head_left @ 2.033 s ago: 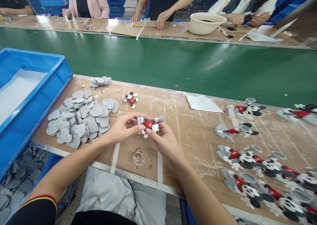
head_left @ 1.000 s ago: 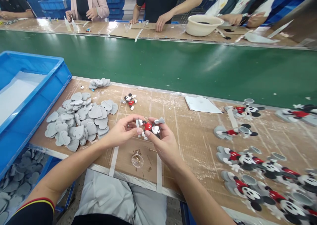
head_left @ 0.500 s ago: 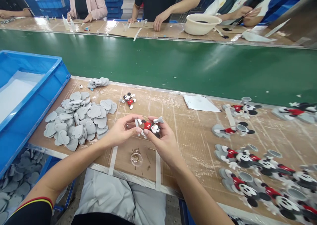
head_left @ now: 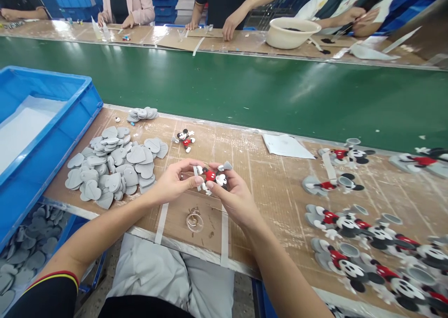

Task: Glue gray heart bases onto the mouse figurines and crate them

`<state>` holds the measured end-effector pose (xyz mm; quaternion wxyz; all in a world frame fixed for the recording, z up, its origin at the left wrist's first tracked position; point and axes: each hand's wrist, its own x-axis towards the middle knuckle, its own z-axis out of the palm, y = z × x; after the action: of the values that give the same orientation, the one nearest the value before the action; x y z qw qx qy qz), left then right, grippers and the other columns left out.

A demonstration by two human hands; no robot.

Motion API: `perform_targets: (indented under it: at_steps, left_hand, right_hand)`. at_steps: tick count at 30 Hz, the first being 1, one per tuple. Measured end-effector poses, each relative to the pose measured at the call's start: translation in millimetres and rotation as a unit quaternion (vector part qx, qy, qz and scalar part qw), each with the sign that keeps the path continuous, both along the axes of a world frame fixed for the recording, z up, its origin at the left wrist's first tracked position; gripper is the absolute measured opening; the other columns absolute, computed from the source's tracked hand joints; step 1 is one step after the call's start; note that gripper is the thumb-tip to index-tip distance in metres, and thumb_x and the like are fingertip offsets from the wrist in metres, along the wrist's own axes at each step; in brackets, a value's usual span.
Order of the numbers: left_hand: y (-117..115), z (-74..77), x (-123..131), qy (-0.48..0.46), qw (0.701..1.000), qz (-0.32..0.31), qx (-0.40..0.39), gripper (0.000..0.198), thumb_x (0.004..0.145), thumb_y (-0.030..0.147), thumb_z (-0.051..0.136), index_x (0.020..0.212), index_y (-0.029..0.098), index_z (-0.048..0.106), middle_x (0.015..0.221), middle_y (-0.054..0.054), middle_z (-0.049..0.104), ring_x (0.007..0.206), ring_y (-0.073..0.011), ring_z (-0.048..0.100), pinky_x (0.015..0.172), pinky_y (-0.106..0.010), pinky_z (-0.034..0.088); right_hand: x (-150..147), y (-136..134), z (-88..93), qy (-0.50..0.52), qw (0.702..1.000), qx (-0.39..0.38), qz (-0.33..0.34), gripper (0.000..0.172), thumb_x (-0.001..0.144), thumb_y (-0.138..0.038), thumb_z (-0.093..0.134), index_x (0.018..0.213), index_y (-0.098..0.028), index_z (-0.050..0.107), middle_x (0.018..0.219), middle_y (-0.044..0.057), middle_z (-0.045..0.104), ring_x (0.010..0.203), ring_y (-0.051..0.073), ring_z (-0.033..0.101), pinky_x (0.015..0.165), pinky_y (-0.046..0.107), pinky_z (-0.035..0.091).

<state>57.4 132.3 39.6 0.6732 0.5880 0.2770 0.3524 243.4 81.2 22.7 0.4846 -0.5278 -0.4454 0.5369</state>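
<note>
Close over the table, my right hand (head_left: pixel 235 193) is closed around a mouse figurine (head_left: pixel 211 176) with red shorts, lying sideways with its head to the right. Pinched between the thumb and fingers of my left hand (head_left: pixel 177 183) is a grey heart-shaped base (head_left: pixel 196 171), seen edge-on. It meets the figurine's feet; whether they are joined I cannot tell. Below my hands a small clear cup (head_left: pixel 194 222) rests on the cardboard. Beyond them lies another mouse figurine (head_left: pixel 184 139). A heap of grey heart bases (head_left: pixel 114 168) is to the left.
A blue crate (head_left: pixel 84 98) stands at the left edge. Rows of mouse figurines on bases (head_left: pixel 346 224) lie to the right, near a white sheet (head_left: pixel 289 146). A green conveyor belt (head_left: pixel 224 80) runs behind. Co-workers sit across it, near a cream basin (head_left: pixel 292 34).
The camera view has shifted slightly, so the table's things appear a little farther right. Both hands keep their grip on the figurine and base, with hardly any movement.
</note>
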Motion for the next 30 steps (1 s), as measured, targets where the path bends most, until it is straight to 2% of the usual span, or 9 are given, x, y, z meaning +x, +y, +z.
perform_targets:
  at_steps: [12, 18, 22, 25, 27, 30]
  left_hand:
    - [-1.5, -8.1, 1.4, -0.03, 0.998, -0.007, -0.048, 0.039, 0.08, 0.038, 0.078, 0.11, 0.016, 0.066, 0.113, -0.01, 0.068, 0.099, -0.0199, 0.067, 0.087, -0.03, 0.053]
    - [0.0, -10.3, 2.2, -0.023, 0.998, -0.008, -0.052, 0.039, 0.08, 0.039, 0.079, 0.109, 0.016, 0.065, 0.113, -0.011, 0.068, 0.097, -0.0194, 0.067, 0.083, -0.03, 0.053]
    - [3.1, -6.3, 1.4, -0.01, 1.0, -0.005, -0.028, 0.041, 0.082, 0.04, 0.076, 0.112, 0.015, 0.064, 0.113, -0.011, 0.068, 0.095, -0.0184, 0.067, 0.081, -0.028, 0.053]
    - [5.1, -5.8, 1.4, -0.02, 1.0, 0.011, -0.008, 0.041, 0.082, 0.041, 0.076, 0.111, 0.016, 0.061, 0.109, -0.01, 0.068, 0.09, -0.0163, 0.066, 0.077, -0.026, 0.053]
    - [5.8, -8.1, 1.5, -0.027, 0.999, 0.03, 0.013, 0.041, 0.083, 0.042, 0.075, 0.109, 0.016, 0.058, 0.108, -0.009, 0.067, 0.091, -0.0157, 0.066, 0.077, -0.025, 0.053]
    - [6.8, -13.8, 1.0, -0.012, 0.998, 0.038, 0.05, 0.042, 0.083, 0.041, 0.075, 0.11, 0.017, 0.055, 0.109, -0.01, 0.067, 0.093, -0.0161, 0.066, 0.079, -0.025, 0.053]
  right_hand:
    - [0.1, -2.0, 6.3, -0.075, 0.997, 0.022, 0.02, 0.045, 0.078, -0.042, 0.078, 0.117, -0.024, 0.062, 0.108, 0.006, 0.07, 0.094, 0.022, 0.066, 0.083, 0.037, 0.055]
    - [-1.4, -1.1, 9.3, -0.087, 0.996, 0.018, 0.026, 0.045, 0.078, -0.043, 0.077, 0.115, -0.023, 0.062, 0.11, 0.008, 0.07, 0.097, 0.023, 0.066, 0.086, 0.038, 0.054]
    - [-3.5, 0.2, 7.8, -0.053, 0.998, 0.011, -0.015, 0.051, 0.075, -0.044, 0.079, 0.118, -0.024, 0.059, 0.106, 0.005, 0.068, 0.092, 0.021, 0.066, 0.081, 0.036, 0.054]
    - [-7.1, 0.8, 3.9, 0.008, 0.998, 0.013, -0.054, 0.058, 0.073, -0.042, 0.081, 0.122, -0.028, 0.054, 0.11, 0.004, 0.066, 0.098, 0.02, 0.065, 0.084, 0.034, 0.053]
    - [-10.5, 0.7, 0.9, 0.051, 0.997, 0.001, -0.05, 0.056, 0.074, -0.044, 0.08, 0.12, -0.029, 0.053, 0.113, 0.004, 0.066, 0.097, 0.02, 0.065, 0.081, 0.033, 0.053]
    - [-14.1, 0.1, -1.6, 0.077, 0.997, -0.022, -0.022, 0.045, 0.077, -0.048, 0.076, 0.112, -0.024, 0.06, 0.107, 0.006, 0.068, 0.086, 0.019, 0.063, 0.07, 0.031, 0.052]
